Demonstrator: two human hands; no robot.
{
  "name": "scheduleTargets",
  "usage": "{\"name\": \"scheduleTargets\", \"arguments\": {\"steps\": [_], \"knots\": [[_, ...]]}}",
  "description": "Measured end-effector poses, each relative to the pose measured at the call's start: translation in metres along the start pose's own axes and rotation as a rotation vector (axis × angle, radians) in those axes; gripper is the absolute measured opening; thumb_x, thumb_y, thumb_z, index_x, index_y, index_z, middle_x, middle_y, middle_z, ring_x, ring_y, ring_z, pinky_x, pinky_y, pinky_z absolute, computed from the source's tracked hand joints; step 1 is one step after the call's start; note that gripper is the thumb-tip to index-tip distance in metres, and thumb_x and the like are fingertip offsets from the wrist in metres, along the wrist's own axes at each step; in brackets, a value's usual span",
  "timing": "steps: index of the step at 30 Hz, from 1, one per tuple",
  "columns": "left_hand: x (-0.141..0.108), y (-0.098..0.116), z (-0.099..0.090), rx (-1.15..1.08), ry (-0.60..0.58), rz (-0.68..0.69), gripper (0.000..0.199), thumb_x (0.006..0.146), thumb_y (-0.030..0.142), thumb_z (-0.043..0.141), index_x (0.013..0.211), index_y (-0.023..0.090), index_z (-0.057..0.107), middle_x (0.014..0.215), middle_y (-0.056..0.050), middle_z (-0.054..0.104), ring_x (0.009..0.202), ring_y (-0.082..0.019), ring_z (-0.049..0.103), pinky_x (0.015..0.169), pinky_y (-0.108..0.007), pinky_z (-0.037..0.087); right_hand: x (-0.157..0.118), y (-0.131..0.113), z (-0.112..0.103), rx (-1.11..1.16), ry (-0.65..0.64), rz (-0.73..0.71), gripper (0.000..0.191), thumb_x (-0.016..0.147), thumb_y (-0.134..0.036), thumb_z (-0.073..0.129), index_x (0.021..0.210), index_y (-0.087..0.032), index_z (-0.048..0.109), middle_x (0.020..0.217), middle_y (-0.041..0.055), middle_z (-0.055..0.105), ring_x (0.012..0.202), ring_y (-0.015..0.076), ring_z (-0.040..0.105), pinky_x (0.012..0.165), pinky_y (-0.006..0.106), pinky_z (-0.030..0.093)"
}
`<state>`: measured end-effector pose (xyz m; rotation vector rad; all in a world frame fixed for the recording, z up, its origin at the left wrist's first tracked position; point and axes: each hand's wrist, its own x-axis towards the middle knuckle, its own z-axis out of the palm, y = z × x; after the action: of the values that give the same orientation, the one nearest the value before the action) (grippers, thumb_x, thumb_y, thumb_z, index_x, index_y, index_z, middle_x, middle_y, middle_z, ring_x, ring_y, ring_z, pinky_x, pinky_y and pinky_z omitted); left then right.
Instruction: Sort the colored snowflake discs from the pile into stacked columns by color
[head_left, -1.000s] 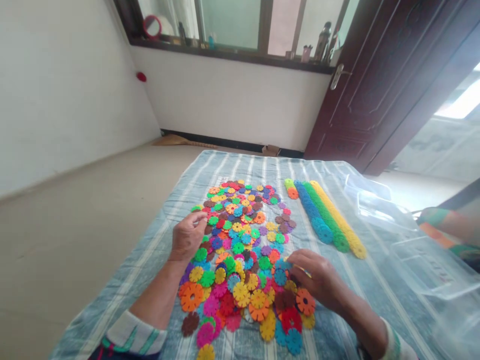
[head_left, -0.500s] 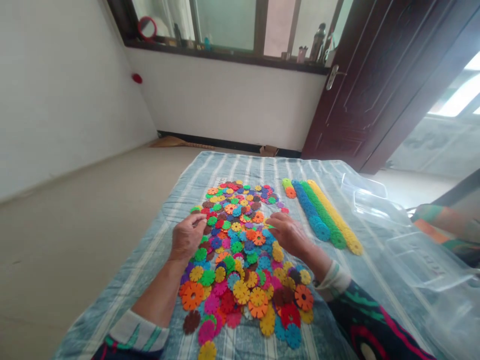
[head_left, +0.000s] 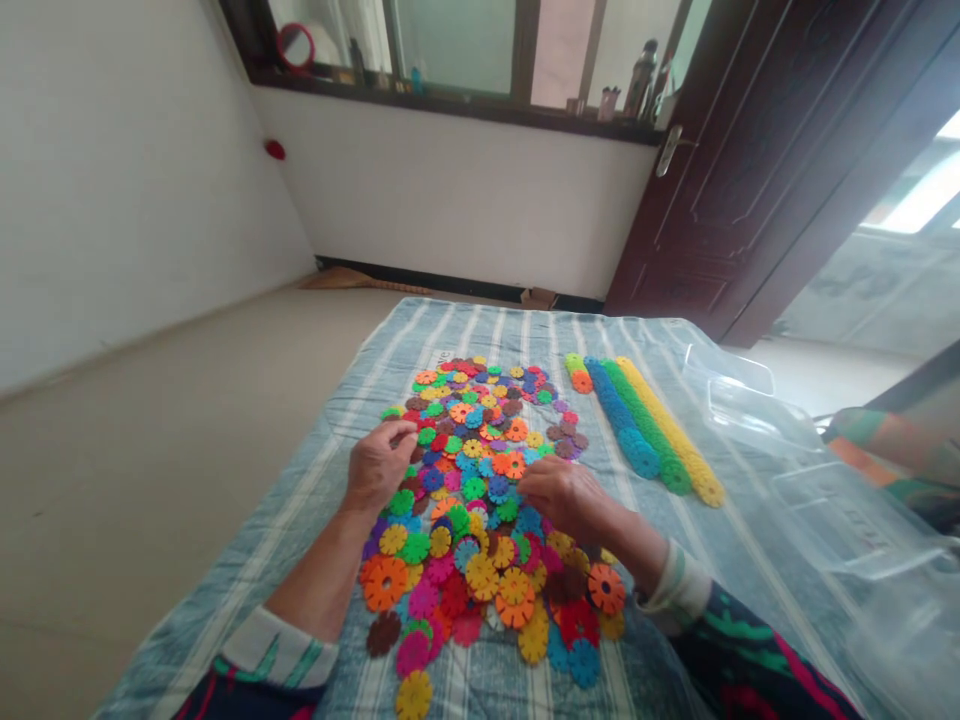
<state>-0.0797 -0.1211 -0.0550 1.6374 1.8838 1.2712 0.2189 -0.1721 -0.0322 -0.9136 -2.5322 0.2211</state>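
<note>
Lengthwise, the discs [head_left: 481,577] are stretched toward the far edge of the cloth [head_left: 510,330], bordered by the left hand [head_left: 379,466], overhung by the right hand [head_left: 568,494]. Both are curled; whether anything is gripped cannot be told.

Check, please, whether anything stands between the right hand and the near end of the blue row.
Nothing visible stands between the right hand and the near end of the blue row; only the cloth shows between them. The brown discs lie beyond the hand, beside that direct line.
</note>
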Motion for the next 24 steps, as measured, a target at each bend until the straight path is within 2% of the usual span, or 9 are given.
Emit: {"name": "scheduleTargets", "arguments": {"steps": [2,5,8,9,12,16,20,24], "knots": [[0.000,0.001,0.000,0.017,-0.006,0.014,0.027,0.072,0.037,0.054,0.087,0.020,0.069,0.086,-0.003,0.075,0.065,-0.018,0.070,0.066,-0.025,0.057,0.013,0.013,0.001,0.025,0.022,0.049,0.014,0.084,-0.011,0.063,0.089,-0.022,0.069,0.091,0.0046,0.070,0.090,0.0177,0.064,0.077,0.026,0.048],[0.000,0.001,-0.001,0.049,0.009,0.048,0.026,0.073,0.036,0.054,0.085,0.021,0.070,0.086,-0.002,0.075,0.074,-0.020,0.071,0.070,-0.025,0.057,0.020,0.026,0.000,0.087,0.157,0.121,0.019,0.083,-0.009,0.063,0.096,-0.022,0.069,0.103,0.0063,0.071,0.096,0.0199,0.065,0.082,0.031,0.051],[0.000,0.001,-0.001,0.065,0.012,0.063,0.025,0.074,0.035,0.053,0.085,0.021,0.070,0.086,-0.002,0.075,0.077,-0.020,0.071,0.073,-0.025,0.056,0.012,0.014,-0.002,0.153,0.229,0.085,0.019,0.085,-0.011,0.061,0.099,-0.021,0.069,0.104,0.0075,0.071,0.096,0.0202,0.066,0.084,0.032,0.051],[0.000,0.001,-0.001,0.067,0.007,0.065,0.025,0.074,0.035,0.053,0.085,0.021,0.070,0.086,-0.002,0.075,0.076,-0.019,0.071,0.073,-0.025,0.056,0.008,0.005,-0.003,0.180,0.214,0.048,0.018,0.087,-0.011,0.060,0.099,-0.020,0.068,0.103,0.0076,0.071,0.095,0.0194,0.066,0.083,0.031,0.051],[0.000,0.000,0.000,0.073,0.001,0.078,0.025,0.075,0.035,0.053,0.086,0.021,0.070,0.084,-0.002,0.074,0.075,-0.019,0.070,0.074,-0.025,0.056,0.001,-0.031,-0.003,0.219,0.065,-0.104,0.013,0.092,-0.016,0.055,0.093,-0.021,0.067,0.098,0.0058,0.069,0.093,0.0167,0.063,0.080,0.027,0.050],[-0.001,0.001,-0.001,0.086,0.003,0.091,0.025,0.075,0.034,0.053,0.086,0.020,0.070,0.085,-0.002,0.074,0.082,-0.019,0.070,0.077,-0.025,0.055,0.007,-0.063,-0.002,0.113,-0.098,-0.215,0.015,0.095,-0.020,0.052,0.083,-0.021,0.061,0.092,0.0036,0.067,0.093,0.0167,0.057,0.083,0.028,0.046],[-0.002,0.003,-0.002,0.083,-0.005,0.077,0.024,0.075,0.034,0.053,0.086,0.021,0.071,0.088,-0.002,0.075,0.081,-0.019,0.070,0.076,-0.024,0.055,0.016,-0.067,0.004,0.014,-0.141,-0.246,0.015,0.096,-0.021,0.051,0.084,-0.022,0.060,0.094,0.0026,0.065,0.093,0.0172,0.054,0.084,0.030,0.041],[-0.002,0.006,-0.003,0.080,-0.008,0.068,0.024,0.074,0.033,0.054,0.086,0.021,0.071,0.087,-0.001,0.075,0.076,-0.017,0.070,0.074,-0.023,0.055,0.024,-0.056,0.013,-0.034,-0.137,-0.253,0.011,0.095,-0.022,0.051,0.092,-0.023,0.062,0.094,0.0028,0.064,0.092,0.0177,0.052,0.084,0.031,0.040]]}}
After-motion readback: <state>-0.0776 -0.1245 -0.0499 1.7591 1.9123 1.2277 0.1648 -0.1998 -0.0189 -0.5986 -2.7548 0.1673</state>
